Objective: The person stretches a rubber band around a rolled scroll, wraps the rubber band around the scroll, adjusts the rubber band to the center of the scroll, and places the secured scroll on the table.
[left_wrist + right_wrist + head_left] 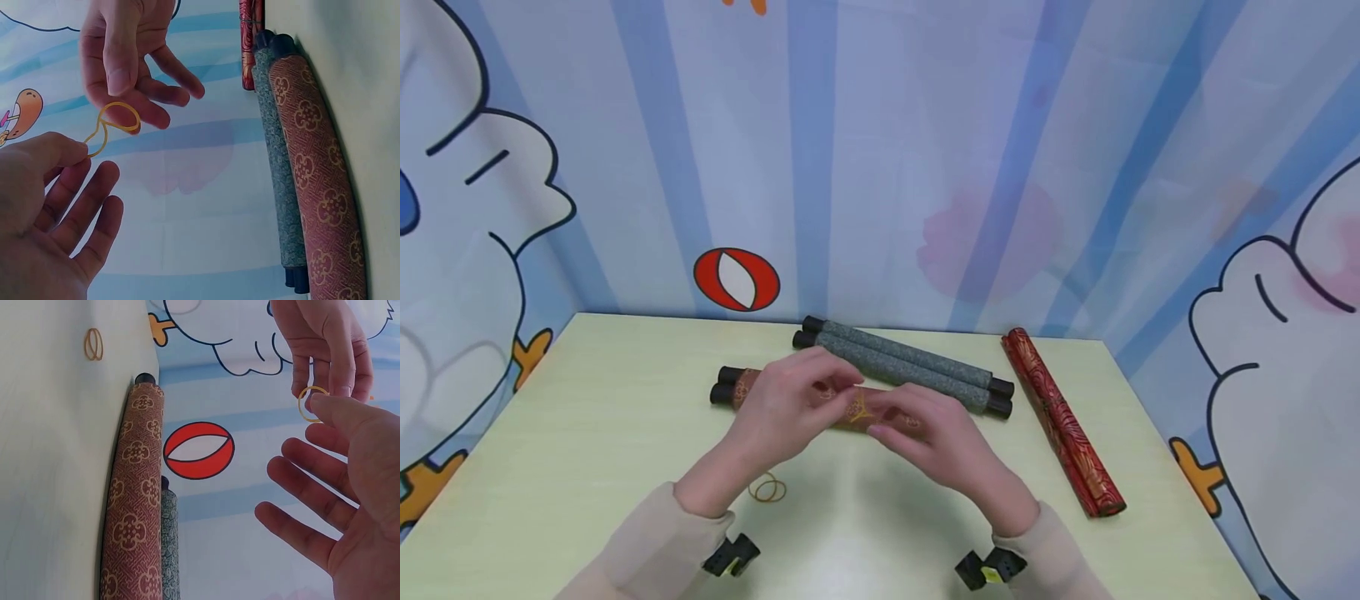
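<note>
My left hand (pixel 50 212) pinches a thin yellow rubber band (pixel 103 134) between thumb and forefinger. Facing it, my right hand (pixel 350 481) has thumb and forefinger at the band's other end, its remaining fingers spread. The band is twisted into a loop between the two hands. Below and behind them on the table lies a brown rolled scroll (pixel 131 506) with a gold flower pattern and black rod ends, partly hidden by the hands in the head view. Behind it lies a grey-green scroll (pixel 902 362), also with black ends.
A red patterned scroll (pixel 1063 421) lies slanted at the table's right side. Loose rubber bands (pixel 767 487) lie on the pale table (pixel 580 450) near my left forearm. A printed curtain (pixel 880 167) stands behind the table's far edge.
</note>
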Available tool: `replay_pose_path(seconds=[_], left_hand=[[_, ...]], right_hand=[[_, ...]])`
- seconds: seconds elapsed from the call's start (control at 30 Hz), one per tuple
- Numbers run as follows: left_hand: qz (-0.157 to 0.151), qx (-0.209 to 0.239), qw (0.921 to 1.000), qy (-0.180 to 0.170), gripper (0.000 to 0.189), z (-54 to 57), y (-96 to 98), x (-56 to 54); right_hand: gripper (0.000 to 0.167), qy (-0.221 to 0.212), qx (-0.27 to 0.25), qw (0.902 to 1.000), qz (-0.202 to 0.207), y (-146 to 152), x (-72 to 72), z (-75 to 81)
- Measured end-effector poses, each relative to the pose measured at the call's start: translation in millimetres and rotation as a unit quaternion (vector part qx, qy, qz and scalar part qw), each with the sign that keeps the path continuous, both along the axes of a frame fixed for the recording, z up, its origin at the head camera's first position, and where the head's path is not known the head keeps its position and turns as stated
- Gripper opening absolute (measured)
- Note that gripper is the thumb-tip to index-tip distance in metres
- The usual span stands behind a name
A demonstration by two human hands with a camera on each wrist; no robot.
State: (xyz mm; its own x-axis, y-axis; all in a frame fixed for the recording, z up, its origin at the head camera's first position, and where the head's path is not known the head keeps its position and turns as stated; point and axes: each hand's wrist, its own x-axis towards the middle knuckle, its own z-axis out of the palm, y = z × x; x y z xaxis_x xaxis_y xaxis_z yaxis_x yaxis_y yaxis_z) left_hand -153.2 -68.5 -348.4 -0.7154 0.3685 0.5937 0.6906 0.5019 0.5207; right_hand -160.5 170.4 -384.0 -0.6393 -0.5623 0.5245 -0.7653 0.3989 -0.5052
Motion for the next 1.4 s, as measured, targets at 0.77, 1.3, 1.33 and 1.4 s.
replay_pose_path(seconds=[0.77, 1.3, 1.33, 1.4], left_hand=[[0.018, 0.008, 0.9998, -0.005, 0.015, -2.1, 3.6, 0.7], [0.039, -0.123, 0.9886, 0.077, 0.018, -17.6, 6.8, -3.0], [0.042, -0.129, 0.9877, 0.079, 0.017, -17.8, 7.2, -3.2], [0.042, -0.126, 0.9886, 0.071, 0.015, -18.1, 7.6, -3.2]], right_hand=[[0.017, 0.07, -0.048, 0.9962, -0.018, 3.6, -4.5, 4.0], [0.014, 0.071, -0.067, 0.9951, -0.015, 5.8, -5.5, 5.3], [0.013, 0.071, -0.067, 0.9951, -0.015, 6.0, -5.5, 5.6], [0.011, 0.07, -0.067, 0.9952, -0.016, 6.7, -5.7, 5.8]])
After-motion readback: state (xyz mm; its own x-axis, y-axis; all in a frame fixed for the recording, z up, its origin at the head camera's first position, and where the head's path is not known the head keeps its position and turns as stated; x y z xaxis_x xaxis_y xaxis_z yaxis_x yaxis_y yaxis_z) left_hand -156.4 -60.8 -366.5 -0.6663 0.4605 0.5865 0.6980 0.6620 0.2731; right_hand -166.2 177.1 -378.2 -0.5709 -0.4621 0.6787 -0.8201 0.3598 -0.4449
